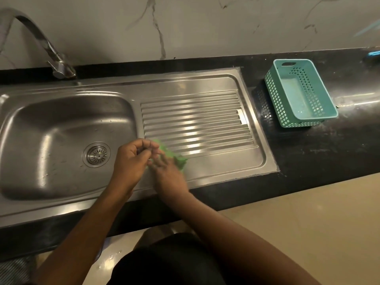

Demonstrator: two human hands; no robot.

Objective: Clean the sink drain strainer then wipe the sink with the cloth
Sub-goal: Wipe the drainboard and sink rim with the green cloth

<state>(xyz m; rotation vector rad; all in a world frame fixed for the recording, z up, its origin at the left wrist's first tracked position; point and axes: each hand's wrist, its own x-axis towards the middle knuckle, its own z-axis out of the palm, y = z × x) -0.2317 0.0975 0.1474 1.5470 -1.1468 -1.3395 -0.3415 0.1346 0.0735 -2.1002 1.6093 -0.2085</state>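
Observation:
A green cloth (178,159) lies bunched at the near left corner of the ribbed drainboard (197,122). My right hand (168,171) is blurred and rests on the cloth with fingers spread. My left hand (133,159) hovers just left of it with fingers curled, fingertips close to the cloth's upper edge; whether they pinch it I cannot tell. The round metal drain strainer (96,154) sits in the drain of the steel sink basin (51,128), left of both hands. Water droplets dot the basin floor.
A curved steel faucet (49,50) rises at the back left. A teal plastic basket (300,93) stands on the black countertop (318,153) to the right of the sink. A blue object (373,54) shows at the far right edge. A marble wall is behind.

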